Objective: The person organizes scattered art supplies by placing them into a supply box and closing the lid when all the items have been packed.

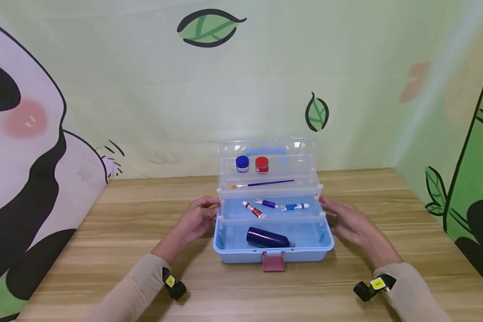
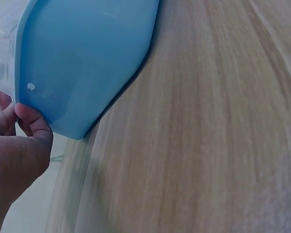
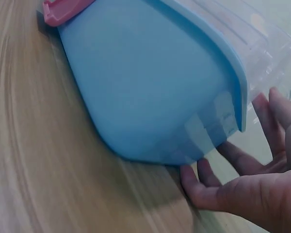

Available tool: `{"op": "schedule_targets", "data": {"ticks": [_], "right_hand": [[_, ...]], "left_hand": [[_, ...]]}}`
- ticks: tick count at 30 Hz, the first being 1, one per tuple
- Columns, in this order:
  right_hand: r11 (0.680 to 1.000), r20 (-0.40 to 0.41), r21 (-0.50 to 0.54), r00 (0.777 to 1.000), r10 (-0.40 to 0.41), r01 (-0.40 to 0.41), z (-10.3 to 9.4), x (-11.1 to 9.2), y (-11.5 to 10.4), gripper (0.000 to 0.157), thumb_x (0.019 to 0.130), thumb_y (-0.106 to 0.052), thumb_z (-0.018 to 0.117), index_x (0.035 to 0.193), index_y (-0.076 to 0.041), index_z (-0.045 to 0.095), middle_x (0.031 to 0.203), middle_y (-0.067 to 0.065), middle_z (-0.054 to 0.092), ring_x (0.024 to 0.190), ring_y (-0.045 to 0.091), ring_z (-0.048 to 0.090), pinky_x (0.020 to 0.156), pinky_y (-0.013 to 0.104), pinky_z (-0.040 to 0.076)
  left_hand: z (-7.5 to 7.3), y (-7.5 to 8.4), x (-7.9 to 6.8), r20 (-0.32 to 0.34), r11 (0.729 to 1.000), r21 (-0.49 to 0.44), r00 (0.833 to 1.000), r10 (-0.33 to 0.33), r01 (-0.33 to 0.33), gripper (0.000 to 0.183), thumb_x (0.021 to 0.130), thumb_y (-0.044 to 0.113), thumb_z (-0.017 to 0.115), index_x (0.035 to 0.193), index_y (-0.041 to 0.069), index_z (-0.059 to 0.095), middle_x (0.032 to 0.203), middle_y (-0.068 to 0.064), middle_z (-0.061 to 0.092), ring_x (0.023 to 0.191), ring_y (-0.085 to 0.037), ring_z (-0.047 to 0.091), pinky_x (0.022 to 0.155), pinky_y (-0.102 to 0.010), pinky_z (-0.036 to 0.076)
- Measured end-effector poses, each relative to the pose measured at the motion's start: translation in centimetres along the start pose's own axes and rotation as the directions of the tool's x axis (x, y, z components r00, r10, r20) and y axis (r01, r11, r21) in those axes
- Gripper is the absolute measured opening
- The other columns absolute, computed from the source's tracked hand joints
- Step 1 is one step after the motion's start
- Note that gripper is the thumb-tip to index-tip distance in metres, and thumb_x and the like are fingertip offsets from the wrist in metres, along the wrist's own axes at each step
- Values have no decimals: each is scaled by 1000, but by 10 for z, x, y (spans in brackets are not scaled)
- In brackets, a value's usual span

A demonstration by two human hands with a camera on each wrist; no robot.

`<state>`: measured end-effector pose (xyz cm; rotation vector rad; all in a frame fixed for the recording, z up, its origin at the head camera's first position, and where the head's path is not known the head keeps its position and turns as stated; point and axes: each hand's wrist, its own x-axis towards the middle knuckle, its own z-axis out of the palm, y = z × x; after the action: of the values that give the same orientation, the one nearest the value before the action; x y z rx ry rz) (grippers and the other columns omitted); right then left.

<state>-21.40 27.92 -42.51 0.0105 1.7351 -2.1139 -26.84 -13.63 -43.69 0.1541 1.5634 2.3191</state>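
A light blue plastic art box (image 1: 241, 256) stands with its clear lid raised and its clear tiered trays spread. My left hand (image 1: 198, 219) is at its left side, where thumb and fingers pinch the rim in the left wrist view. At the right side, my right hand (image 1: 348, 221) touches the box with loosely bent, spread fingers. A dark bottle (image 1: 267, 238) lies in the base. Red (image 1: 252, 209), purple (image 1: 268, 204) and blue (image 1: 295, 207) paint tubes lie on the lower tray. A paintbrush (image 1: 263, 184) lies above them, behind which sit blue (image 1: 243, 164) and red (image 1: 262, 164) paint jars.
Under the box is a wood-grain table (image 1: 145, 250), backed by a cloth (image 1: 145, 89) printed with a panda and leaves. A pink latch (image 1: 273, 262) hangs down at the box's front. The raised lid (image 1: 267, 142) stands close to the cloth.
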Motion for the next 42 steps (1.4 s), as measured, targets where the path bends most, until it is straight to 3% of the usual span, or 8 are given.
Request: {"op": "schedule_targets", "data": {"ticks": [11,18,21,29,32,36,39,42], "right_hand": [[1000,-104,-3,994,-10,9,6,6,-2,69,103,-38,59,157,-2,33,166,23,16,147,53,20,109,66,35],[999,-87,46,996,-9,13,3,5,-1,20,103,-30,61,118,-27,73,169,19,9,149,55,10,112,69,27],[998,-89,66,996,-12,17,4,5,-1,15,102,-28,62,106,-29,76,168,21,12,150,54,9,114,68,24],[999,-70,23,997,-29,30,2,3,3,16,104,-27,59,112,-25,73,164,28,16,148,55,16,114,66,26],[999,-57,19,998,-37,38,1,2,6,16,104,-26,59,109,-27,74,157,25,34,143,50,30,113,60,34],[997,-42,49,997,-61,63,-3,0,8,16,103,-22,61,103,-28,76,126,4,64,122,25,55,101,41,50],[991,-31,86,995,-96,98,-4,-2,12,19,103,-14,60,99,-25,75,108,-4,69,105,12,62,90,30,53],[985,-13,113,991,-132,132,-4,-9,20,20,102,-8,60,105,-22,74,110,-3,69,105,10,62,91,27,53]], "left_hand": [[0,2,0,11,1000,10,1000,9,-9,52,97,-16,46,81,21,78,96,3,68,81,-13,62,70,-23,49],[-2,1,0,-7,999,49,1000,2,-2,46,98,-12,50,82,21,78,100,2,67,86,-15,61,72,-24,50],[-4,0,-1,1,998,56,1000,12,-12,45,99,-11,51,84,22,79,97,2,68,85,-14,61,73,-24,50],[-8,1,-8,82,1000,25,997,-1,-1,35,104,3,53,91,21,80,98,4,72,95,-12,62,83,-27,52],[-7,0,-9,67,999,39,998,1,-3,31,103,4,56,90,21,79,98,4,70,94,-12,62,84,-26,53],[-7,-2,-8,77,998,61,997,27,-32,35,102,-3,55,89,20,78,97,3,69,87,-12,63,79,-24,55],[-9,-4,-8,118,994,79,991,61,-71,41,99,-11,52,89,20,78,103,3,69,89,-12,64,79,-24,56],[-14,-5,-13,147,993,89,987,67,-80,41,96,-14,54,91,19,78,117,0,67,103,-14,65,88,-27,55]]}}
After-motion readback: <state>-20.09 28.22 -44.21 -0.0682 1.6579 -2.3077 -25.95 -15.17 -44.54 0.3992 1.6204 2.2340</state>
